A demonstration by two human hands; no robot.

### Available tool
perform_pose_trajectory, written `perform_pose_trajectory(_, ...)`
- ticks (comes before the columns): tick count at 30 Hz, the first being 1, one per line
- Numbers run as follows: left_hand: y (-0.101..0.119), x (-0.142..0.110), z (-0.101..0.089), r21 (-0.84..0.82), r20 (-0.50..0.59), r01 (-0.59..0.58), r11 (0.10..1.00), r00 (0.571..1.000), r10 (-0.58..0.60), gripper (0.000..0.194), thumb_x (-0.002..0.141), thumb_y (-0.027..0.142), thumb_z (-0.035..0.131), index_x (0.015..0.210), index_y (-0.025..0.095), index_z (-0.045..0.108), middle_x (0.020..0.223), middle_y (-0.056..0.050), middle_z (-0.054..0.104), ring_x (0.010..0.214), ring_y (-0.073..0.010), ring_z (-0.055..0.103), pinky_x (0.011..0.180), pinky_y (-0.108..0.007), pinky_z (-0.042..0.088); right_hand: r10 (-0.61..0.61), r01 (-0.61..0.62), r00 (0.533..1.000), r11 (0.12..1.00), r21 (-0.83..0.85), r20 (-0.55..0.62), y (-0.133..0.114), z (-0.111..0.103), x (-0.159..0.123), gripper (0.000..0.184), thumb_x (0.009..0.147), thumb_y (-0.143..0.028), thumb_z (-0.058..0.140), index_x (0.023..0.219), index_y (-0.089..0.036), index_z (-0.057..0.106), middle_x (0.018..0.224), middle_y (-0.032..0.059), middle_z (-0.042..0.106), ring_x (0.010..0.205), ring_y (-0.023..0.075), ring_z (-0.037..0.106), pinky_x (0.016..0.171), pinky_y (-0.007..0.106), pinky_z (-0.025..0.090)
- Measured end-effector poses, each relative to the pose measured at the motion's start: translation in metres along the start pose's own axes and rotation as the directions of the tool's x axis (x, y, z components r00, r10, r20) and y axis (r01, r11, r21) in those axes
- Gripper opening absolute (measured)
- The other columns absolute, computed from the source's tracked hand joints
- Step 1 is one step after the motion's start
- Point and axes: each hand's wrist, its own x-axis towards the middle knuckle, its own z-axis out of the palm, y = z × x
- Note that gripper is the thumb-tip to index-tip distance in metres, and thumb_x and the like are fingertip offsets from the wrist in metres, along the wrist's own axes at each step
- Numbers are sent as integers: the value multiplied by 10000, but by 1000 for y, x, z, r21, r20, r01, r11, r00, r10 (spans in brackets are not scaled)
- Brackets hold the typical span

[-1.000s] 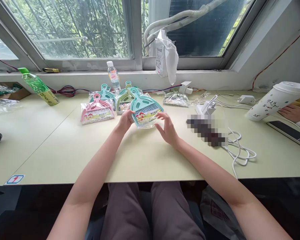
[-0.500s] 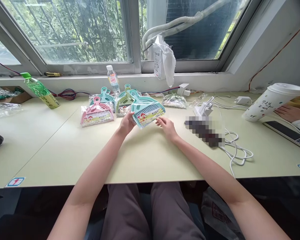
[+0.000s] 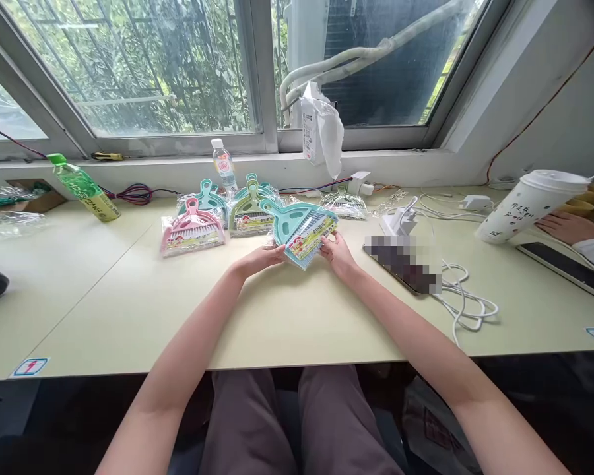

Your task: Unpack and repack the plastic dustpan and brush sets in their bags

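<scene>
A teal mini dustpan-and-brush set [image 3: 301, 227] in clear wrapping is lifted a little above the pale table [image 3: 129, 303], tilted with its handle toward the upper left. My left hand [image 3: 262, 258] pinches its lower left edge. My right hand [image 3: 339, 254] grips its right lower corner. Just behind lie more wrapped sets: a pink one [image 3: 192, 229], a green one [image 3: 249, 214], another teal one [image 3: 206, 198] and a clear one [image 3: 344, 203].
A water bottle [image 3: 224, 166] and a green bottle [image 3: 83, 188] stand by the windowsill. A blurred phone [image 3: 400, 260], white charger cables [image 3: 462, 307], a large paper cup [image 3: 527, 204] and another person's hand [image 3: 567, 226] by a dark tablet [image 3: 564, 264] fill the right side.
My right hand has closed onto the teal set, which was touched only by the left. Both hands have lifted and turned it so its handle points up-left.
</scene>
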Motion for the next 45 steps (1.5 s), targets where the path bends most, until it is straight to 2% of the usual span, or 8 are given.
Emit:
perform_pose_trajectory(6,-3,10,4,-117,-211,-90,989,975,64,368,851,444,657,1061,143,635,1003,-102,714,930,-210,671,995,-417,452,-3,3,1000,1000,-21,13,-9,1,-1,270,752,-221,681,984,-215,544,866,7,727,745,162,710,822,350,581)
perform_pose_trajectory(11,-2,18,-4,-182,-509,-216,959,855,96,282,924,346,544,1140,170,589,909,-66,712,778,-182,682,796,-367,550,-55,57,998,997,-61,40,-12,11,-10,268,752,-234,679,996,-200,575,822,21,729,749,195,717,839,418,582)
perform_pose_trajectory(18,25,-12,-60,-99,-940,-538,837,326,98,431,1016,380,295,1386,179,387,949,-64,683,834,-115,686,743,-212,542,43,-39,997,997,-62,71,-23,-2,-8,255,744,-200,657,993,-185,604,817,43,732,770,213,719,821,422,582)
perform_pose_trajectory(20,30,-20,-68,-154,-921,-550,821,380,81,515,1013,450,239,1387,127,383,931,-91,686,860,-134,689,752,-217,548,42,-41,999,999,-31,32,-22,-7,-4,229,750,-183,640,975,-190,598,838,43,732,786,204,717,824,406,582)
perform_pose_trajectory(30,14,-6,-19,-99,-265,-70,993,963,41,587,897,586,436,1317,180,498,1198,-159,651,1034,-264,661,787,-373,559,9,-9,1000,1000,3,8,-11,-7,-3,268,744,-214,664,994,-211,570,904,49,722,841,212,715,798,398,598)
perform_pose_trajectory(33,6,1,4,-34,-154,-10,999,988,5,534,862,576,519,1212,175,552,1073,-147,688,956,-260,677,753,-370,565,44,-42,998,998,-39,48,-13,-4,-5,327,741,-269,701,1039,-213,579,887,51,727,822,219,719,758,389,605)
perform_pose_trajectory(40,1,6,13,8,-450,-57,998,891,54,217,796,320,586,954,178,543,750,-35,654,605,-173,639,555,-288,547,371,-334,929,858,-391,19,-23,-11,1,292,723,-372,764,884,-147,673,688,114,718,504,203,654,385,266,483)
perform_pose_trajectory(45,5,4,6,5,-500,-68,998,864,62,203,776,327,586,901,182,521,685,-6,600,531,-129,594,502,-229,509,119,-161,958,976,-147,-262,-34,-32,16,285,880,-423,562,777,-166,631,704,81,717,417,93,551,342,191,328)
